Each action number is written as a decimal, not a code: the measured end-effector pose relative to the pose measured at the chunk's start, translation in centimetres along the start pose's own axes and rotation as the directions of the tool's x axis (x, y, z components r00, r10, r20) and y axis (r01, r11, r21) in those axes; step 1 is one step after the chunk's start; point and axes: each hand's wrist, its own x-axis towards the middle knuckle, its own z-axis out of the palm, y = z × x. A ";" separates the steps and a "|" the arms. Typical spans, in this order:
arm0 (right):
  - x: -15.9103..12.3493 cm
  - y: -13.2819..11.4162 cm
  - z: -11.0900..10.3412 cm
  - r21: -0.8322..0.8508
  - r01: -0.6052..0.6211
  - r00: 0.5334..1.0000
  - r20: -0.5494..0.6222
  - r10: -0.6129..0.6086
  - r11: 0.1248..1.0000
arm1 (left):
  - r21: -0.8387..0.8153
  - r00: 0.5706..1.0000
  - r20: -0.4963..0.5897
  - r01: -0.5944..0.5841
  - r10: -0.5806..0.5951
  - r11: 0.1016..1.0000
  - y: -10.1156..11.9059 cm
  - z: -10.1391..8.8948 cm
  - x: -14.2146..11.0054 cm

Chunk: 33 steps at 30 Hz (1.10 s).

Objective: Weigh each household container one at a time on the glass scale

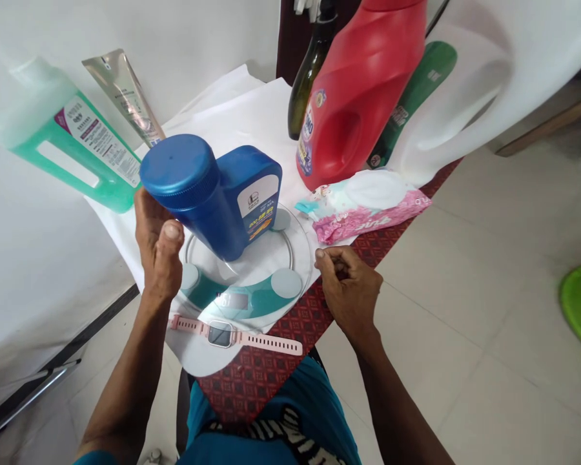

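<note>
A blue jug with a wide blue cap [213, 187] stands on a round glass scale [252, 271] with teal markings. My left hand [157, 248] rests against the jug's left side, fingers curled around it just below the cap. My right hand [348, 281] hovers at the scale's right edge, fingers curled loosely together with nothing visible in them. A pink wristwatch [232, 336] lies flat in front of the scale.
A red detergent jug [358, 97], a dark green bottle [307, 77], a green liquid jug [72, 139] and a silver tube [126, 97] stand behind. A pink wipes pack [368, 210] lies right of the scale. Tiled floor is on the right.
</note>
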 end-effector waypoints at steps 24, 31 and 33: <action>-0.1 0.3 -0.1 0.015 -0.009 1.000 0.001 0.009 1.000 | 0.016 0.927 -0.335 0.182 -0.166 0.983 -1.9 -1.2 -1.7; 0.0 0.2 -0.1 0.012 -0.028 1.000 0.001 0.028 1.000 | 0.099 0.850 -0.521 -0.030 0.078 0.995 -2.4 -5.0 0.5; 0.0 0.1 -0.1 0.001 -0.031 1.000 -0.001 0.031 1.000 | 0.135 0.831 -0.548 -0.027 0.097 0.991 -3.4 -6.2 1.1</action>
